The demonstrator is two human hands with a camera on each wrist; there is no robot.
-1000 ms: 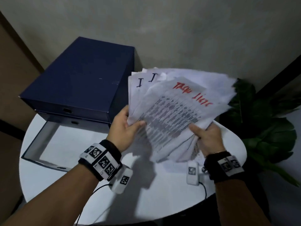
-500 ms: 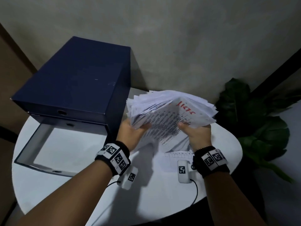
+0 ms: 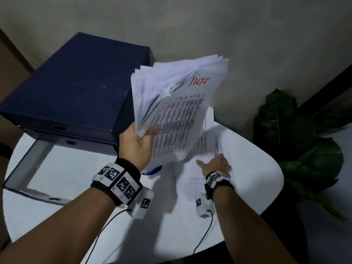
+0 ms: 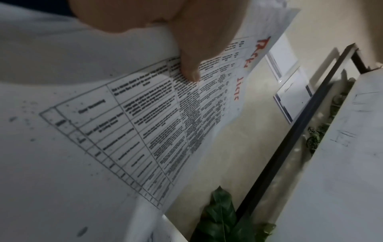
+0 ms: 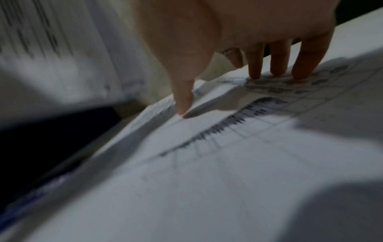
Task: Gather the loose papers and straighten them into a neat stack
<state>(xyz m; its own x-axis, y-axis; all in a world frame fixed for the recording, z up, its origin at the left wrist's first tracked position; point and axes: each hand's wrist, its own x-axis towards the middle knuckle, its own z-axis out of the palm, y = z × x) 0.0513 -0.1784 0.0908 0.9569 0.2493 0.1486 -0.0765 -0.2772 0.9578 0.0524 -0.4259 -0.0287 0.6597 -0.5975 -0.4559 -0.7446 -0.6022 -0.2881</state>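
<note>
Head view: I hold the gathered bundle of papers [image 3: 177, 109] upright above the round white table [image 3: 76, 187], my left hand [image 3: 136, 144] pinching its lower corner, thumb across the printed face. The edges are fanned and uneven. My right hand [image 3: 216, 164] lies low on the loose sheets [image 3: 207, 138] left on the table, just beside the bundle's foot. I judge the gathering step unfinished: the next move calls for lifting those sheets into the bundle before any squaring. A dark blue box [image 3: 76, 88] stands close on the left.

Left wrist view: my thumb [image 4: 199, 49] presses a printed table with red handwriting, fingers hidden behind the paper.

Right wrist view: blurred, but my fingertips [image 5: 275, 68] touch the flat sheets, fingers nearly straight, nothing yet gripped.
</note>
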